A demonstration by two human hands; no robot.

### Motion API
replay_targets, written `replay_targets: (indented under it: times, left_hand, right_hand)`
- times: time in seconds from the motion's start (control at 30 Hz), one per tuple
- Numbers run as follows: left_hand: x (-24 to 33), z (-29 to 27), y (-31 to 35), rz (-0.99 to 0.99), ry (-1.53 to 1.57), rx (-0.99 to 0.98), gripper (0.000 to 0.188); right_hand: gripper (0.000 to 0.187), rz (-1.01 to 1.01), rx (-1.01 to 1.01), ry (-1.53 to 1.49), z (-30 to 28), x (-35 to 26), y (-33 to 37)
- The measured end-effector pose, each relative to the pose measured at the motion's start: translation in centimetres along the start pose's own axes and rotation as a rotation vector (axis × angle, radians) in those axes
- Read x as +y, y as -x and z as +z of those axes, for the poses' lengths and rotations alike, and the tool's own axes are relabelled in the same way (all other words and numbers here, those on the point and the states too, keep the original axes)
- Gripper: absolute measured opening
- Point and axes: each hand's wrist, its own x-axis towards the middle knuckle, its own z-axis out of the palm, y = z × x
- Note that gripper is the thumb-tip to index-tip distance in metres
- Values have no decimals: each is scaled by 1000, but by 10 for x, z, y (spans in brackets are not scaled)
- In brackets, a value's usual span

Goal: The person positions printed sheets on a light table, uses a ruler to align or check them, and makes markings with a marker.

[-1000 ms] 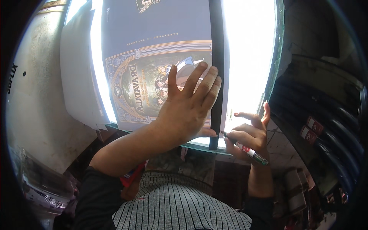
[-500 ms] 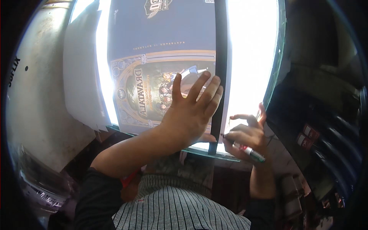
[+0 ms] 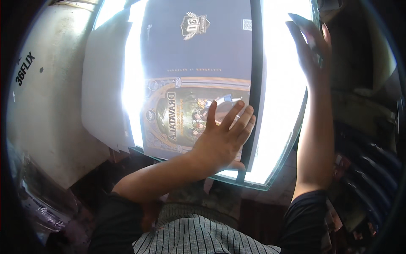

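My left hand (image 3: 226, 137) lies spread over a printed cover sheet (image 3: 198, 51), dark blue with an illustrated, gold-framed panel that reads mirrored. Its fingertips reach a long black straight strip (image 3: 256, 59) running along the sheet's right side, and its thumb rests near the strip's close end. Sheet and strip lie on a brightly lit glass-topped light table (image 3: 281, 110). At the table's far right edge, my right hand (image 3: 315, 48) is curled around a marker (image 3: 311, 39), only partly visible between the fingers, with some fingers extended.
Pale blank sheets (image 3: 105, 80) overhang the table's left side. Further left stands a large off-white surface (image 3: 50, 106), with clear plastic wrapping (image 3: 46, 211) below it. Dark blue shiny rolls (image 3: 363, 165) lie at the right. The glass edge (image 3: 241, 185) sticks out towards me.
My right hand, with the marker, has moved from the strip's near end to the table's far right edge. The left hand stays on the sheet. The whole view has shifted.
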Motion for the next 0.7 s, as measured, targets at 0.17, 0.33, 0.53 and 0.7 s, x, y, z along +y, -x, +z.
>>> replay_targets:
  times: [0.17, 0.33, 0.53, 0.7]
  left_hand:
    - [-50, -2, 22, -287, -37, 183, 101]
    - [-89, 4, 11, -534, -155, 355, 92]
    - [-97, -7, -9, -326, -178, 257, 90]
    - [-114, -28, -40, 41, -275, 58, 87]
  right_hand:
    - [30, 328, -325, 84, -81, -119, 96]
    - [97, 679, -454, 135, -110, -231, 172]
    - [92, 1151, -155, 99, -138, -255, 248]
    - [40, 1472, -190, -85, -169, -245, 240]
